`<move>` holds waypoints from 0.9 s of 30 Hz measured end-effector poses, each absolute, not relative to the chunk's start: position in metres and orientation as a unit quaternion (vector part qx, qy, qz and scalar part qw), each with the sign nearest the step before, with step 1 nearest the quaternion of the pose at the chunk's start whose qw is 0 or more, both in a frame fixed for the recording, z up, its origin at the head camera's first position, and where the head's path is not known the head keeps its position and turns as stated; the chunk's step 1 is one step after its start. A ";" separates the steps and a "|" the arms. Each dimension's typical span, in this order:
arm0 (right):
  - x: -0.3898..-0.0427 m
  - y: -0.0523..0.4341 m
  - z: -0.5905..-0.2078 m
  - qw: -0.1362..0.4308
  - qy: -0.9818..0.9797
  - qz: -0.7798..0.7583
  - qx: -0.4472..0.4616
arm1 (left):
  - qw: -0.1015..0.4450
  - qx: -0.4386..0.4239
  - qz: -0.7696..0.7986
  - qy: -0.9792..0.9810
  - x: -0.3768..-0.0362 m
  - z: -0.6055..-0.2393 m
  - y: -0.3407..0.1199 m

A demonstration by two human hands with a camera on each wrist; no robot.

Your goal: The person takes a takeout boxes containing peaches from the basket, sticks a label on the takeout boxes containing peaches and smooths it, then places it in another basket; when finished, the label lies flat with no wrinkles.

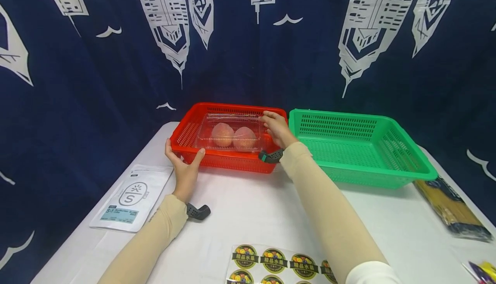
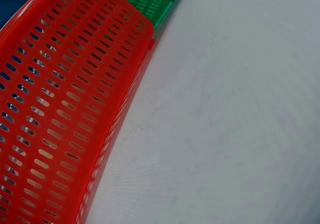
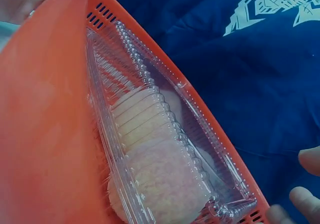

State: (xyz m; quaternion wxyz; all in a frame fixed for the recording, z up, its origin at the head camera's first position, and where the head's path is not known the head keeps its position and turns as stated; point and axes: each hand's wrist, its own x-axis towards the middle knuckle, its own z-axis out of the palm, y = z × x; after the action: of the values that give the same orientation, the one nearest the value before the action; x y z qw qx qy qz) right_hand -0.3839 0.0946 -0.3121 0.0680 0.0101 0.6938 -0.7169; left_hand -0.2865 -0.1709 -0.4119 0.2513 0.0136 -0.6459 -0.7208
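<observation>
A red basket (image 1: 228,159) stands at the back of the table. Inside it lies a clear plastic clamshell box (image 1: 207,124) with two peaches (image 1: 222,134), seen through the lid in the head view and also in the right wrist view. My left hand (image 1: 185,174) grips the basket's front left corner, thumb at the front rim and fingers along the left side. Over the basket's right end is my right hand (image 1: 276,126), its fingers loosely extended close to the box's right edge. In the right wrist view, its fingertips (image 3: 310,204) show beside the rim.
To the right, a green basket (image 1: 348,146) stands against the red one. A white pouch (image 1: 129,198) lies at the left, a sheet of round fruit stickers (image 1: 273,260) at the front, and a dark-and-tan package (image 1: 449,206) at the right. A dark patterned curtain (image 1: 252,68) hangs behind.
</observation>
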 end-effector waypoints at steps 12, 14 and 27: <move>-0.387 0.098 -0.312 0.177 0.766 -0.617 0.021 | 0.244 0.015 -0.714 -0.656 -0.283 -0.413 -0.172; -0.386 0.099 -0.311 0.194 0.785 -0.588 0.016 | 0.245 0.016 -0.714 -0.655 -0.282 -0.414 -0.171; -0.386 0.100 -0.307 0.248 0.821 -0.514 0.006 | 0.244 0.014 -0.713 -0.657 -0.279 -0.412 -0.169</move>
State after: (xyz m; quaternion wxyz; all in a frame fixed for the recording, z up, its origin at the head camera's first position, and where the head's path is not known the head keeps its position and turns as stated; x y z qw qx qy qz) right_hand -0.3861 0.1001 -0.3072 0.2481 0.0059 0.8210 -0.5141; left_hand -0.2791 -0.1687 -0.4125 0.2442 0.0136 -0.6575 -0.7127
